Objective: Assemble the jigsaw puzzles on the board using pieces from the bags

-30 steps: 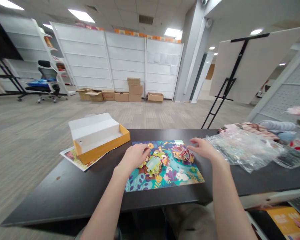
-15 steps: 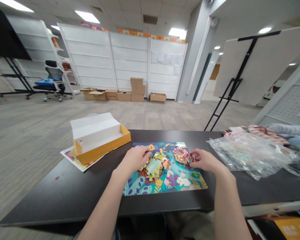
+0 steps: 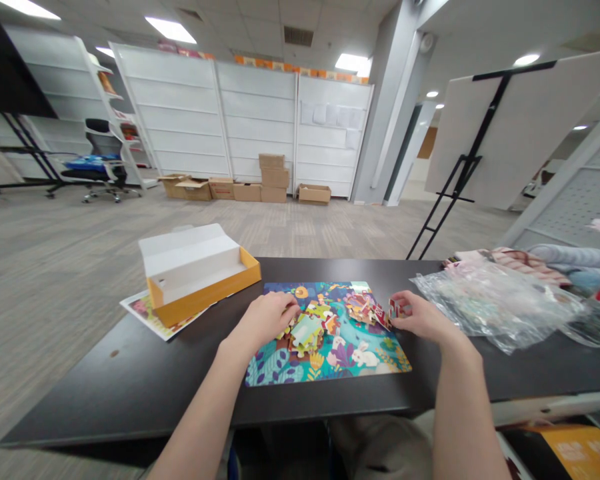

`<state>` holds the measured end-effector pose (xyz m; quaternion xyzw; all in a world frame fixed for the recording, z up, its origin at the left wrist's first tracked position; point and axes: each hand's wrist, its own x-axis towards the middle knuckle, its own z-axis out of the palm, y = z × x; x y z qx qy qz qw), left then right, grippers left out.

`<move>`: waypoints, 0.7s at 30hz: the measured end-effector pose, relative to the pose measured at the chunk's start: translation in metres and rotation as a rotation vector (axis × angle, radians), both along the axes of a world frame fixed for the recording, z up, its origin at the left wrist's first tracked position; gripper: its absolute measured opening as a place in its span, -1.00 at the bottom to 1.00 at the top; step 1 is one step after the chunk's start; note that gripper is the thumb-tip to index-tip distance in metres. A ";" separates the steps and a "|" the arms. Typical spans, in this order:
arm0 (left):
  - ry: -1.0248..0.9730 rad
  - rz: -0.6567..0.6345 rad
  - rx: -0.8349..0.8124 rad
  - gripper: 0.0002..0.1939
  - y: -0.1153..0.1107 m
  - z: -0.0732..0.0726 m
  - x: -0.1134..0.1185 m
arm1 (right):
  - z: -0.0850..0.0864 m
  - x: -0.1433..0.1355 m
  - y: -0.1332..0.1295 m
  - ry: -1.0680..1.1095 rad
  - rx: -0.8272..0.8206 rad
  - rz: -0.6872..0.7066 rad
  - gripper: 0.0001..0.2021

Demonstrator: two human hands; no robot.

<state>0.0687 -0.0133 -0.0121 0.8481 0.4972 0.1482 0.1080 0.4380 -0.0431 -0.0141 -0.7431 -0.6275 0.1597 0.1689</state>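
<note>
Our right hand (image 3: pixel 420 320): pinching a red jigsaw piece (image 3: pixel 393 309) by the picture board (image 3: pixel 285 377)'s right edge. Our left hand (image 3: pixel 267 315): beside the board's green jigsaw pile (image 3: pixel 307 333); grip, we cannot tell. Orange packaging (image 3: pixel 580 450): pale lettering, blurred.

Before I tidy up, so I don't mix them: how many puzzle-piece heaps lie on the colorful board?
2: a mostly green heap beside the left hand, and a reddish-pink heap nearer the right hand. Some pieces may be hidden behind the left hand.
</note>
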 end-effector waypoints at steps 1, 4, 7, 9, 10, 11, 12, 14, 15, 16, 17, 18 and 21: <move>-0.001 0.000 -0.001 -0.69 0.000 0.000 0.000 | -0.001 0.005 0.001 -0.034 0.023 -0.025 -0.55; 0.001 0.001 -0.002 -0.69 -0.001 0.000 0.000 | -0.007 0.018 0.004 -0.105 0.029 -0.087 -0.58; -0.002 -0.002 0.006 -0.69 -0.001 0.001 0.001 | -0.011 0.020 0.005 -0.118 0.021 -0.091 -0.59; -0.001 -0.002 0.018 -0.69 -0.001 0.002 0.003 | -0.008 0.014 0.004 -0.085 0.057 -0.068 -0.57; 0.002 -0.002 0.024 -0.69 -0.001 0.003 0.003 | -0.006 0.008 0.003 -0.047 0.078 -0.040 -0.54; 0.005 -0.002 0.029 -0.68 -0.001 0.003 0.004 | -0.003 0.002 0.002 -0.003 0.090 0.001 -0.51; 0.010 -0.004 0.032 -0.68 -0.001 0.004 0.005 | 0.000 -0.006 0.001 0.039 0.088 0.050 -0.48; 0.021 -0.011 0.034 -0.67 -0.003 0.005 0.008 | 0.005 -0.021 0.000 0.073 0.046 0.132 -0.43; 0.027 -0.018 0.036 -0.68 -0.003 0.006 0.009 | 0.006 -0.027 0.000 0.062 0.016 0.145 -0.41; 0.032 -0.025 0.038 -0.69 -0.004 0.006 0.011 | 0.007 -0.032 0.000 0.046 -0.014 0.141 -0.39; 0.037 -0.032 0.041 -0.70 -0.005 0.007 0.012 | 0.007 -0.034 0.000 0.035 -0.038 0.127 -0.38; 0.040 -0.039 0.045 -0.70 -0.006 0.007 0.013 | 0.006 -0.035 0.001 0.033 -0.050 0.113 -0.39; 0.052 -0.045 0.060 -0.67 -0.007 0.006 0.015 | 0.003 -0.025 0.002 0.051 -0.006 0.087 -0.42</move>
